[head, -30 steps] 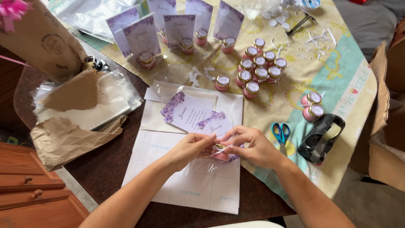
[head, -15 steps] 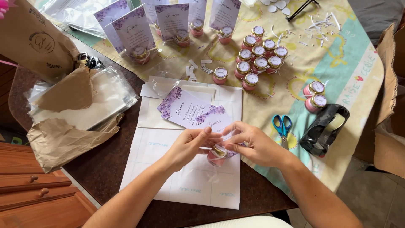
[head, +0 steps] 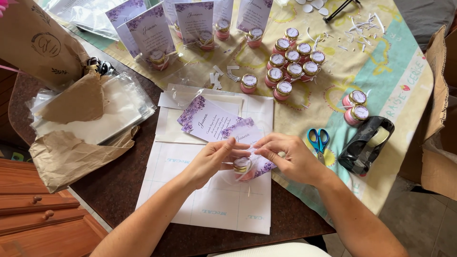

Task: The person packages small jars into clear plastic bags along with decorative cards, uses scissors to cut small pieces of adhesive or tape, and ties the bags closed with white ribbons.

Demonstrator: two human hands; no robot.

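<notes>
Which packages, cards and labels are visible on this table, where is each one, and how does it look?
Card: flat above the hands, white with purple flowers.
Finished packs: far edge, standing cards in clear bags with jars.
Small jars: clustered right of centre, pink, round white labels.
Paper bag: far left corner, brown, round printed emblem.
Jar: between left hand and right hand, in clear wrap.

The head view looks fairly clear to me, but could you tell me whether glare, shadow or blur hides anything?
Head view: soft even daylight; mild glare on the clear bags; left hand and right hand sharp, the small jar between them partly covered; edges bend slightly.
</notes>
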